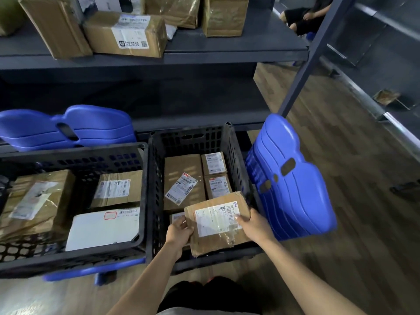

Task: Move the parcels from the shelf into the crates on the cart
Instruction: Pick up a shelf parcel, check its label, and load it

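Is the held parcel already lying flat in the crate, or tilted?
Tilted: left hand and right hand hold the parcel, near end over the crate rim.

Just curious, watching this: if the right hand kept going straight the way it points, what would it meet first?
The brown parcel it grips. Beyond that, the right hand probably heads for the small parcels lying in the right crate; depth is unclear.
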`<state>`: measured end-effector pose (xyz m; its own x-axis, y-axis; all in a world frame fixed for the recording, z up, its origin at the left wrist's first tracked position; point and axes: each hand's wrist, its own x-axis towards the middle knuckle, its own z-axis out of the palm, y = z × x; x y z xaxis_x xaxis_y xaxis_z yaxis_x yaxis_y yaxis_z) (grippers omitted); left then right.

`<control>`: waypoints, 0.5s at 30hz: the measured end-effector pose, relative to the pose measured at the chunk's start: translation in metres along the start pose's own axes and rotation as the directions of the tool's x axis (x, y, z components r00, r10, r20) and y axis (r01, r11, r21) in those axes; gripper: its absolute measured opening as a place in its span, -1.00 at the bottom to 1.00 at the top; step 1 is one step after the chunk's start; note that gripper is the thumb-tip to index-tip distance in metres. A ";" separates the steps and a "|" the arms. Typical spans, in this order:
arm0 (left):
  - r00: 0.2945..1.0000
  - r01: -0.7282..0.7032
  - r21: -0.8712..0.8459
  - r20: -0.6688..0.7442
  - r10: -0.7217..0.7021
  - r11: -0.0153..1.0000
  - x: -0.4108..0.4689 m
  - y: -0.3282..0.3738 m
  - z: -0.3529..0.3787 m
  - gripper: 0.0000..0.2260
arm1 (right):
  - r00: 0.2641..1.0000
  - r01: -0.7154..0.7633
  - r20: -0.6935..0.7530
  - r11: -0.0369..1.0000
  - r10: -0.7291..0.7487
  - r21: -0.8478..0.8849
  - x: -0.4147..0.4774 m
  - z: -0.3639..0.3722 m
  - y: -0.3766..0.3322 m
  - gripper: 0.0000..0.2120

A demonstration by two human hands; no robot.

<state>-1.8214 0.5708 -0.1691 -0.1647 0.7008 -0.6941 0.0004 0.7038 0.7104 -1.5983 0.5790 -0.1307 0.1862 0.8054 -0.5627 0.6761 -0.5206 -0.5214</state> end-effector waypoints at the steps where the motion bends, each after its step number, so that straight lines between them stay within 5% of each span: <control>1: 1.000 -0.001 0.018 0.002 0.001 1.000 0.003 -0.003 0.002 -0.69 | 1.000 0.000 -0.009 1.000 0.000 -0.020 0.002 0.003 0.002 -0.48; 5: 1.000 0.002 0.059 -0.015 -0.001 0.998 0.015 -0.011 0.009 -0.75 | 0.999 0.011 -0.046 0.994 -0.016 -0.112 0.012 0.014 0.002 -0.58; 15: 0.999 -0.017 0.243 -0.033 0.025 0.970 0.042 -0.029 0.021 -0.63 | 0.993 -0.112 0.015 0.968 0.118 -0.226 0.050 0.045 0.014 -0.46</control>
<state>-1.8078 0.5823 -0.2219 -0.1976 0.7142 -0.6715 0.2426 0.6993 0.6724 -1.6121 0.5989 -0.1948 0.2542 0.7338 -0.6300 0.7945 -0.5299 -0.2966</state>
